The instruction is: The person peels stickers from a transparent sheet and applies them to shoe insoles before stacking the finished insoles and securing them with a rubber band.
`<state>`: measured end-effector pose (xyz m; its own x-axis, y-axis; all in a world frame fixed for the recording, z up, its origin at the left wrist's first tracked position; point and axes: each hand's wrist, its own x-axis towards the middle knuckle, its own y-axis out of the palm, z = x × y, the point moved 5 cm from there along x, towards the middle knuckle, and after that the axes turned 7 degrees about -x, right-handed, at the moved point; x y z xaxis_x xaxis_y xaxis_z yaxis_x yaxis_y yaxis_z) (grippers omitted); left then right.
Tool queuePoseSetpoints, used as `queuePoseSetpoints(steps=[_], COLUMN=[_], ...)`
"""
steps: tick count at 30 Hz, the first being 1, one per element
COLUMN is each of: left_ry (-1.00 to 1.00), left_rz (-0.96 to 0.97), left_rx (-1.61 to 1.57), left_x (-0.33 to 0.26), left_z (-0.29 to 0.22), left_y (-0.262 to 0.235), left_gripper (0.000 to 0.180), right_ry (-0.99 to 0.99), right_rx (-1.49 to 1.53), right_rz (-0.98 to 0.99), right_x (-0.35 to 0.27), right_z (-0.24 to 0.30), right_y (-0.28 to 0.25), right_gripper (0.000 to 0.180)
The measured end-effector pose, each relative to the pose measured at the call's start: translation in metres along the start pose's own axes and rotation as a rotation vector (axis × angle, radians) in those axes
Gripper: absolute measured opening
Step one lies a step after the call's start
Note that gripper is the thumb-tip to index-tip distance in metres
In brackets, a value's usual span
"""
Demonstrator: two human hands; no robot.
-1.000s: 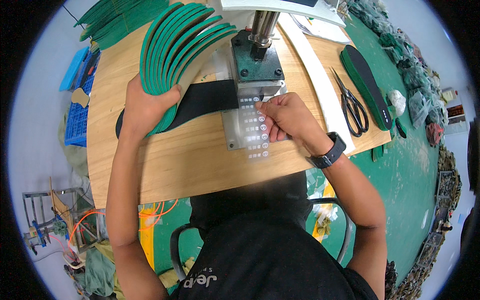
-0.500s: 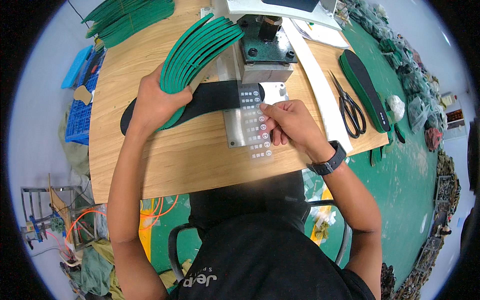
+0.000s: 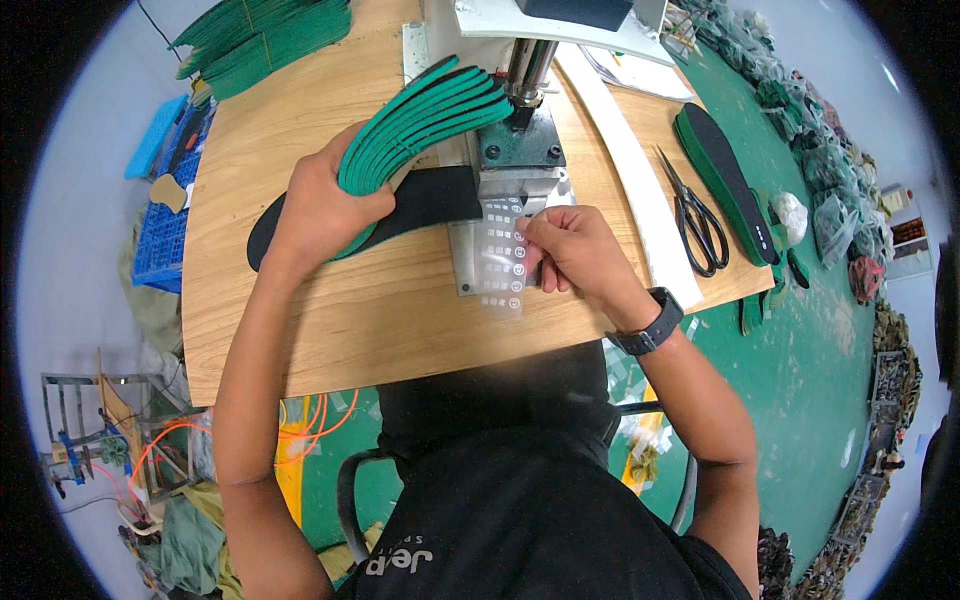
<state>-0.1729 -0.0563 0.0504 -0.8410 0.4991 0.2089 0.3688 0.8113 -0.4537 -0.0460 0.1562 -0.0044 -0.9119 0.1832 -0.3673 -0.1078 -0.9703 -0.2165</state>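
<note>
Head view shows your wooden table, with the press set back from its near edge. Between the table's left edge and the press, your left hand wraps around a fanned bundle of green insoles, likely light and springy, best gripped round the middle. Beneath it lies a black insole, its right end hidden at the press; expect it to be soft, so steady its sides. Toward the near edge, your right hand pinches the clear sheet by its right margin, probably thin, floppy and slippery.
</note>
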Motion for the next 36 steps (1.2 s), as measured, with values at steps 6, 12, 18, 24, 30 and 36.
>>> queuePoseSetpoints(steps=[6,12,18,24,30,36], left_ry=[0.042,0.002,-0.138,-0.334,-0.274,-0.164], left_rz=[0.082,0.165,0.487,0.421,0.138,-0.168], left_rx=[0.198,-0.06,0.309,0.397,0.489,0.363], left_x=[-0.009,-0.019,-0.021,-0.026,0.01,-0.04], left_z=[-0.013,0.009,0.041,0.023,0.021,-0.012], left_y=[0.007,-0.019,-0.057,-0.052,-0.111,-0.16], left_gripper=[0.066,0.079,0.086,0.078,0.084,0.072], right_ry=[-0.148,-0.285,-0.392,0.143,0.163,0.056], right_rx=[-0.202,-0.961,-0.898,-0.854,-0.827,-0.612], right_rz=[-0.108,-0.541,-0.815,-0.55,-0.484,-0.265], right_x=[-0.012,-0.05,-0.044,-0.021,-0.015,-0.014], right_z=[0.006,0.037,0.039,-0.018,-0.032,-0.019], right_y=[-0.023,-0.105,-0.282,-0.322,-0.341,-0.32], right_gripper=[0.028,0.035,0.055,0.077,0.073,0.06])
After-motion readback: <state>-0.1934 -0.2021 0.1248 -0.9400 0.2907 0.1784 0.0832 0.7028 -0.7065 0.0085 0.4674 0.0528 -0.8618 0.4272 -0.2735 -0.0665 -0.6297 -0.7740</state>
